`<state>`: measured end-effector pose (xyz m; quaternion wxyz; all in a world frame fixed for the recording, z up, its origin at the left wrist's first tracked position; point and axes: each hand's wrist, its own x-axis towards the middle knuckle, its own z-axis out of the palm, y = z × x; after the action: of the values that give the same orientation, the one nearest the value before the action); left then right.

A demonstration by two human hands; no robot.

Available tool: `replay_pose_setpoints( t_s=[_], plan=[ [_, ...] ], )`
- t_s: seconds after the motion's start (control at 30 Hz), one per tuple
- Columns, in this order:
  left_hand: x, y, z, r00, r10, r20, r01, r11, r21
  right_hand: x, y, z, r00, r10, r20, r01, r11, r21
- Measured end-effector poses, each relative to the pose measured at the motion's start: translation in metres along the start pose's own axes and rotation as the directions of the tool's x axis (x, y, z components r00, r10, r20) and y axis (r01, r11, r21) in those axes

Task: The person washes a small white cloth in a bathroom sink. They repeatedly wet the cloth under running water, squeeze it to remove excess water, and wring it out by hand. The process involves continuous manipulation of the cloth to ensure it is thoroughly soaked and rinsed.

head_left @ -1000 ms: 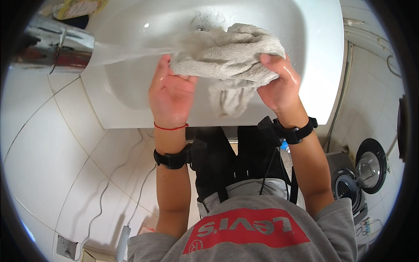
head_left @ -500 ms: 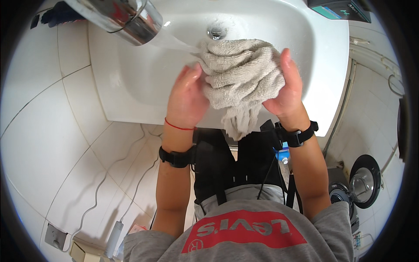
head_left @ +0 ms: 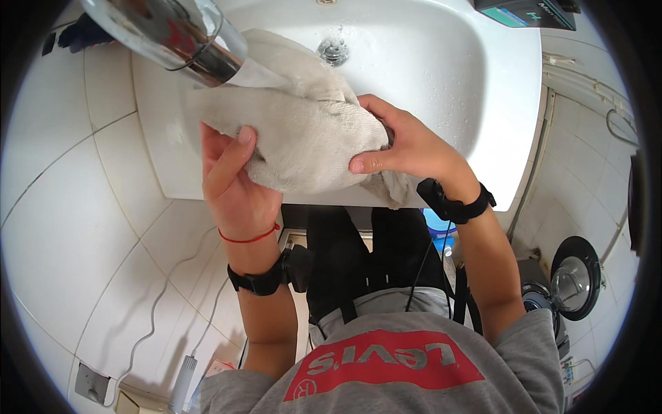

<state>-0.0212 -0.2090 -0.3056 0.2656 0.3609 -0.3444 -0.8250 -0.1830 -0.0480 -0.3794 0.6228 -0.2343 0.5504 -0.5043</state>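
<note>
A wet grey-beige towel is spread between my hands over the near part of the white sink. At its left edge my left hand grips it, thumb on top and fingers mostly hidden underneath. On the towel's right side my right hand is closed, thumb lying over the cloth. Water runs from the chrome faucet at upper left onto the upper part of the towel. A bunched end of cloth hangs below my right hand at the sink's front edge.
Beyond the towel lies the sink drain. A dark box stands on the sink's far right corner. White tiled wall rises on the left. A washing machine with its round door swung open is at lower right.
The towel went from a bunched heap at centre to a spread sheet further left, under the stream. My left hand moved left and down; my right moved left. Both now grip the cloth.
</note>
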Motion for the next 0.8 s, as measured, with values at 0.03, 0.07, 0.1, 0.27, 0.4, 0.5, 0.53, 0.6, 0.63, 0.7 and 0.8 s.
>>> replay_pose_setpoints(
  t_s=[0.03, 0.07, 0.1, 0.27, 0.4, 0.5, 0.53, 0.6, 0.63, 0.7, 0.8],
  plan=[
    [-0.002, 0.002, -0.003, 1.000, 0.000, 0.000, 0.000, 1.000, 0.003, 0.001, -0.004, -0.002, 1.000, 0.028, 0.007, -0.028, 0.997, -0.079],
    [-0.005, 0.005, -0.006, 0.999, 0.041, -0.013, -0.041, 0.999, -0.021, 0.002, -0.006, -0.004, 1.000, 0.027, 0.007, -0.027, 0.997, -0.076],
    [-0.006, 0.007, -0.009, 0.997, 0.078, -0.026, -0.080, 0.996, -0.046, 0.002, -0.008, -0.007, 1.000, 0.007, 0.016, -0.003, 0.967, -0.254],
    [-0.005, 0.015, -0.023, 0.994, 0.107, -0.001, -0.107, 0.993, -0.054, 0.007, -0.016, -0.016, 0.979, 0.134, -0.150, -0.188, 0.880, -0.436],
    [0.002, 0.001, -0.024, 0.995, 0.083, 0.056, -0.072, 0.981, -0.181, 0.016, 0.001, -0.008, 0.931, -0.179, -0.319, 0.192, 0.981, 0.011],
    [0.009, -0.026, -0.011, 0.998, 0.056, 0.035, -0.048, 0.980, -0.191, 0.022, -0.008, 0.009, 0.938, -0.150, -0.312, 0.249, 0.918, 0.308],
    [0.012, -0.039, -0.003, 0.999, 0.050, 0.000, -0.050, 0.989, -0.143, 0.027, -0.012, 0.022, 0.895, -0.215, -0.392, 0.309, 0.931, 0.193],
    [0.021, -0.061, 0.011, 0.997, 0.044, -0.070, -0.048, 0.998, -0.048, 0.038, -0.010, 0.038, 0.766, -0.414, -0.492, 0.390, 0.908, -0.155],
    [0.024, -0.066, 0.014, 0.993, 0.044, -0.105, -0.044, 0.999, -0.002, 0.039, -0.006, 0.045, 0.705, -0.565, -0.428, 0.471, 0.825, -0.312],
    [0.029, -0.065, 0.009, 0.994, -0.019, -0.105, 0.020, 1.000, 0.007, 0.028, -0.010, 0.068, 0.664, -0.663, -0.345, 0.462, 0.727, -0.508],
    [0.030, -0.083, 0.017, 0.975, -0.062, -0.213, 0.062, 0.998, -0.010, 0.044, 0.006, 0.045, 0.619, -0.632, -0.467, 0.358, 0.756, -0.548]
  ],
)
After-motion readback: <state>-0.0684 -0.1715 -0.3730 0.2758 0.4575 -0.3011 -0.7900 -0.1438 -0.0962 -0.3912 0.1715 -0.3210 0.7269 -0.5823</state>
